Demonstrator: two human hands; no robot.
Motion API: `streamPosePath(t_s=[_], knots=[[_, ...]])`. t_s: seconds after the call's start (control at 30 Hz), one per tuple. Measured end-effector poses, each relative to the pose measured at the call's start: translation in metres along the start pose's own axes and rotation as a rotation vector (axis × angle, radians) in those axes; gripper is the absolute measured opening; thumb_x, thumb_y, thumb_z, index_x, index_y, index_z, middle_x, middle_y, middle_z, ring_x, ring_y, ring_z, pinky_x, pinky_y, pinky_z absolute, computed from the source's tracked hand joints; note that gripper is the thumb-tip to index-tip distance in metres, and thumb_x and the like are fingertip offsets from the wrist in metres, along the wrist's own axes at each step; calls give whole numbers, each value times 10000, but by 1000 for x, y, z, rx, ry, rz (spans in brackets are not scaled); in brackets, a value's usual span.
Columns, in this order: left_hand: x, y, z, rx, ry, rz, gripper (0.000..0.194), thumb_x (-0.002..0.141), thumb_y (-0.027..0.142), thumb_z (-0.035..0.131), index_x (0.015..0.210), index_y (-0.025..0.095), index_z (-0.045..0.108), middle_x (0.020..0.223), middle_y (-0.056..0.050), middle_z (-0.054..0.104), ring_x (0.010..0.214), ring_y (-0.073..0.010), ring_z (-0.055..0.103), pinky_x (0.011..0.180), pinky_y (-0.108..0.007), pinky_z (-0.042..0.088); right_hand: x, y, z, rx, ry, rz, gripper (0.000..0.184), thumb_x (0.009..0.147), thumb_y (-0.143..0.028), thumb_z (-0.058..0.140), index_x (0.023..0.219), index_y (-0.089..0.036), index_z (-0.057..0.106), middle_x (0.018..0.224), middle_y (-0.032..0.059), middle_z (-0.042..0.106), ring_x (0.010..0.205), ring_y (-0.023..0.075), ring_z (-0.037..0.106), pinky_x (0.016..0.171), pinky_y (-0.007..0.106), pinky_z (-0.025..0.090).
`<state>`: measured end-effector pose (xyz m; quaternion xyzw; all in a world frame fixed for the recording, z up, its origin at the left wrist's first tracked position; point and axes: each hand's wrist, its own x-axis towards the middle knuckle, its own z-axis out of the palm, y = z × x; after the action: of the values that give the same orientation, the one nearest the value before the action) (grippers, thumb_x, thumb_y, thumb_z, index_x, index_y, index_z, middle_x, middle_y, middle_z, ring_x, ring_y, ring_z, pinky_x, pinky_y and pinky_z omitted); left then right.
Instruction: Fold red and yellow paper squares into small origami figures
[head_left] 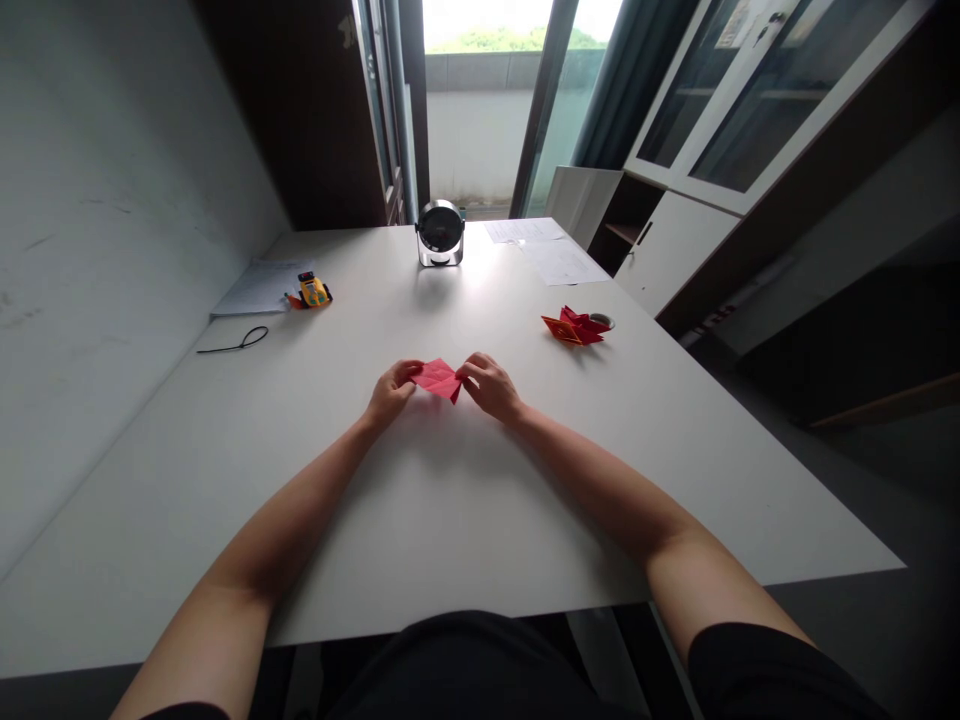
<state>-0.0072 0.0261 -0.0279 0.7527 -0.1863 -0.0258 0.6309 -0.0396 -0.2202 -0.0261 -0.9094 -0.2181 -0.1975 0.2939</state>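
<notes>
Between my two hands is a small piece of folded red paper, creased and held just above the white table. The fingers of my left hand pinch its left corner. At its right edge my right hand grips it between thumb and fingers, and a small flap points down there. Farther off to the right lie several red folded-paper pieces, one with an orange-yellow pattern, beside a grey ring-shaped object.
A small round black fan stands at the back. Left are a yellow toy, a black cable tie and papers along the wall. More sheets lie back right. White cabinets stand past the table's right edge.
</notes>
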Motion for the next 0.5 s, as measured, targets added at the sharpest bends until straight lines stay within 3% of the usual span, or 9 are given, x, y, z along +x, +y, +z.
streamPosePath(t_s=[0.13, 0.33, 0.5], knots=[[-5, 6, 1, 201, -44, 48, 429, 769, 158, 548, 1185, 199, 648, 1148, -73, 714, 1040, -210, 672, 935, -347, 524, 0, 5, 1, -70, -19, 25, 155, 955, -192, 540, 982, -224, 688, 1060, 94, 612, 1012, 225, 547, 822, 319, 467], [-7, 10, -3, 560, -95, 187, 218, 815, 186, 612, 995, 250, 718, 1208, -63, 683, 1104, -254, 625, 1000, -407, 480, 1, 9, 4, -105, -100, 62, 226, 855, -72, 585, 968, -225, 709, 1061, 83, 634, 1037, 227, 549, 835, 316, 477], [-6, 5, -7, 679, -110, 232, 161, 823, 204, 640, 946, 258, 729, 1207, -66, 681, 1136, -283, 594, 1030, -447, 447, 1, 8, 3, -125, -124, 24, 166, 897, -166, 612, 1000, -213, 734, 1059, 95, 662, 1007, 237, 556, 878, 342, 473]])
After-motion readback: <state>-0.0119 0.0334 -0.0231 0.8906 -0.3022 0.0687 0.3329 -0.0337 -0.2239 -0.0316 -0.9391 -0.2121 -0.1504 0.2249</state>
